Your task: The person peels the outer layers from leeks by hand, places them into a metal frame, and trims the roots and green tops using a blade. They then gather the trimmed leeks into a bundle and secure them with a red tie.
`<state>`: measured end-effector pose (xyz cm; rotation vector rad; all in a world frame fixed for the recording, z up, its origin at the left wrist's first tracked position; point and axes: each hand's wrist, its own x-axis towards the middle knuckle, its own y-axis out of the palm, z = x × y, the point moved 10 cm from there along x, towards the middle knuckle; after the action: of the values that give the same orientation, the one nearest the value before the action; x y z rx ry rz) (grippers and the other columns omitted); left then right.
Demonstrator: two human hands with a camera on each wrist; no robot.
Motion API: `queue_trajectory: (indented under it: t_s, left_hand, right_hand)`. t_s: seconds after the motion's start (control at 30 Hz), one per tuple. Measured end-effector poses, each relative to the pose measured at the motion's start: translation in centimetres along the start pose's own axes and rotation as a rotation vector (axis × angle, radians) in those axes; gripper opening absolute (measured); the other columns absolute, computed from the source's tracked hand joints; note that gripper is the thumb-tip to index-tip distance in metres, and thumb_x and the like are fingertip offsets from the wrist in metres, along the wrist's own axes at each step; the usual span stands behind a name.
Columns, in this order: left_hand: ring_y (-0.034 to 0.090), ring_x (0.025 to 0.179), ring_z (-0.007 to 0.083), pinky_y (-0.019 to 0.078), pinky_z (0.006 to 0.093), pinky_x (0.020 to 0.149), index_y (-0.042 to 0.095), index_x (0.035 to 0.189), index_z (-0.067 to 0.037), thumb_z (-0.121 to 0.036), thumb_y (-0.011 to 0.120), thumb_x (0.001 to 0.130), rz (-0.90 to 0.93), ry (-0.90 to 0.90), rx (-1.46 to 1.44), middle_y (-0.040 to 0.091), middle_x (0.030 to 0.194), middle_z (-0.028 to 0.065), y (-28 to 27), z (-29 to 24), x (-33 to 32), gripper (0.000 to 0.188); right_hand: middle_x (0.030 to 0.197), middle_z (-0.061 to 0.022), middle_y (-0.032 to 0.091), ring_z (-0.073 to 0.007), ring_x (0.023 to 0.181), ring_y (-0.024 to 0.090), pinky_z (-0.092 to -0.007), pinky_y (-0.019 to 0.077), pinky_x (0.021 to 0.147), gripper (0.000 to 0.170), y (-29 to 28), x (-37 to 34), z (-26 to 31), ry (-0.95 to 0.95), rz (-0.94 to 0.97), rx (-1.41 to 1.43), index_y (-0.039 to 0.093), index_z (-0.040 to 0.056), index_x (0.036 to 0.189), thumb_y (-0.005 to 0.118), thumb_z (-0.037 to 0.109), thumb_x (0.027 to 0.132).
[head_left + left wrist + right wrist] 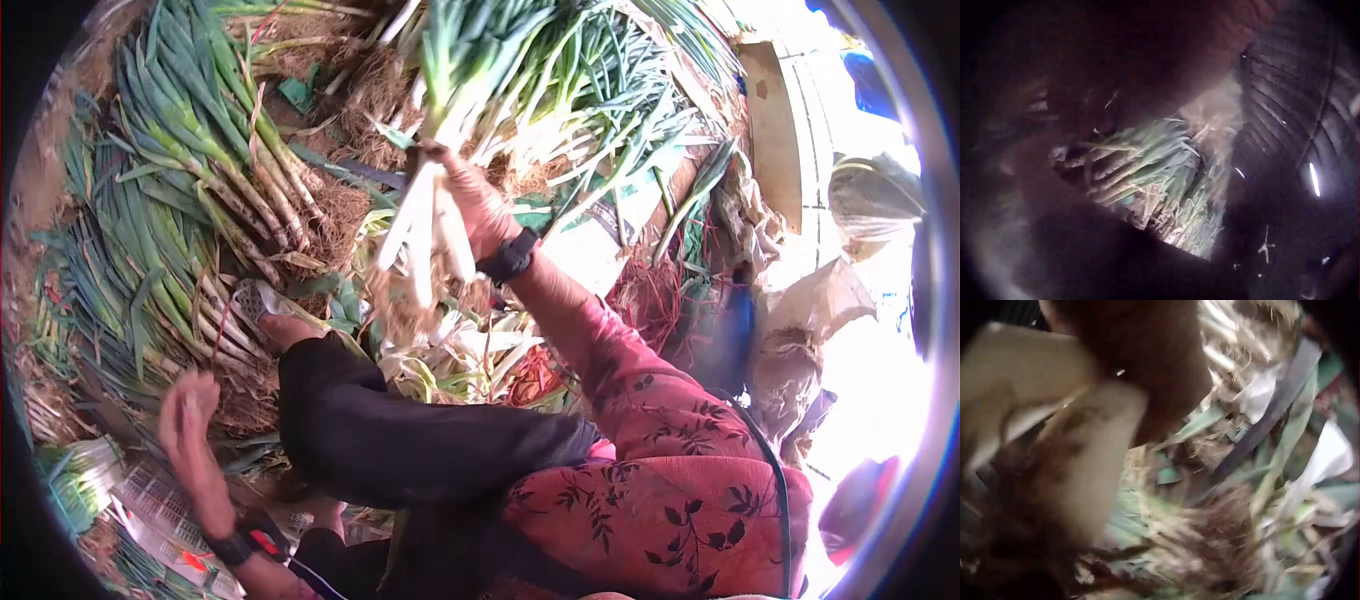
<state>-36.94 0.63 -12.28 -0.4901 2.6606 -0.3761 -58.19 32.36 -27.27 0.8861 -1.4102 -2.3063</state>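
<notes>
In the head view my right hand (478, 210) grips a small bunch of large green onions (425, 235) around the stalks. Their thick white ends and roots hang down, and the green leaves rise above the hand. Close up in the right wrist view are pale stalks (1107, 456) with soil on them, beside the dark underside of the hand. My left hand (190, 415) is held up at the lower left with nothing in it, its fingers loosely extended. It is nearest to a pile of unpeeled green onions (215, 310) with brown roots.
More green onions (210, 130) lie at the upper left, and cleaner ones (600, 110) at the upper right. Peeled leaves (450, 365) litter the ground before my bent leg (430, 440). Red strings (650, 300) lie to the right; a dark ribbed basket wall (1291, 94) shows in the left wrist view.
</notes>
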Motion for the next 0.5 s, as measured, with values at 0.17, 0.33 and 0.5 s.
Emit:
queue_trajectory:
  t_s: [0.17,0.33,0.5]
  left_hand:
    - [0.056,0.116,0.0253,0.0429,0.0399,0.102,0.036,0.142,0.003,-0.064,0.034,0.096,0.460,0.102,-0.152,0.051,0.133,0.0209,13.1,-9.4,4.4,0.081]
    - [0.057,0.108,0.0223,0.0462,0.0330,0.093,0.035,0.143,0.001,-0.068,0.028,0.093,0.545,0.013,-0.607,0.053,0.132,0.0196,19.9,-13.1,7.1,0.086]
    - [0.045,0.073,0.0083,0.0427,0.0217,0.063,0.036,0.138,0.006,-0.025,0.055,0.098,0.299,0.013,-1.103,0.053,0.098,0.0058,17.8,-13.5,6.3,0.054]
  right_hand:
    - [0.089,-0.0043,0.066,-0.0107,0.076,0.065,-0.0271,0.0553,0.063,0.040,12.7,-6.1,-1.6,0.031,0.105,-0.341,0.062,0.0047,0.101,0.072,0.039,0.085]
    - [0.094,-0.0018,0.060,-0.0101,0.093,0.058,-0.0259,0.0494,0.078,0.053,19.1,-10.8,-4.6,-0.062,0.322,-0.460,0.053,0.0006,0.110,0.076,0.040,0.082]
    - [0.106,-0.0067,0.063,-0.0131,0.100,0.057,-0.0285,0.0475,0.087,0.059,18.6,-10.9,-6.1,0.199,0.513,-0.648,0.052,-0.0028,0.120,0.075,0.036,0.083]
